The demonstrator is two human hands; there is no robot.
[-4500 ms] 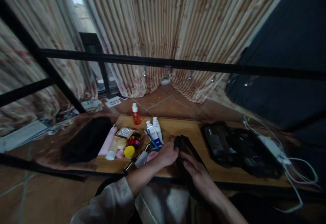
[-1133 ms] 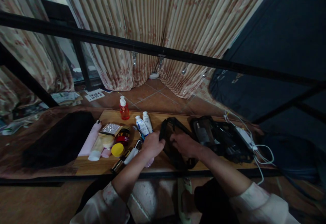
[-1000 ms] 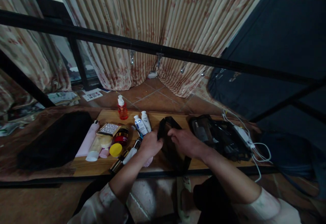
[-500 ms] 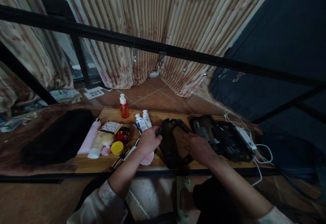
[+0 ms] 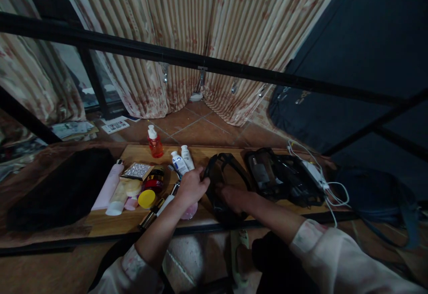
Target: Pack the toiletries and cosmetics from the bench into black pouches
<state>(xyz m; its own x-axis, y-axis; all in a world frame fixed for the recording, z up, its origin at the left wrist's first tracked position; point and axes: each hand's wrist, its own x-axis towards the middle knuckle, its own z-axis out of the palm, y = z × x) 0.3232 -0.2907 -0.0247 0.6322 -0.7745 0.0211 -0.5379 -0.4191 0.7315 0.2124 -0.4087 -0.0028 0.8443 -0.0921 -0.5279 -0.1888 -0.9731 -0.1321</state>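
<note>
The pouch [image 5: 217, 208] is black, the round lid [image 5: 147, 199] yellow, the curtain [image 5: 180, 31] beige-striped.

Right hand [image 5: 232, 197] partly obscured within the black bag [image 5: 218, 208]

Striped curtains [image 5: 180, 31] with reddish blotches are hanging across the background, above a brown tiled floor [image 5: 197, 122]. A black rail [image 5: 133, 50] is crossing in front of them, and small shiny clips [image 5: 165, 73] are showing just below it. On the left, papers [image 5: 115, 125] are lying on the floor. On the right, a large dark blue cover [image 5: 361, 40] is filling the corner. Nearer, a white power strip [image 5: 313, 172] is resting beside looping white cables [image 5: 331, 203], and a dark blue bag [image 5: 371, 196] is sitting beyond them.
</note>
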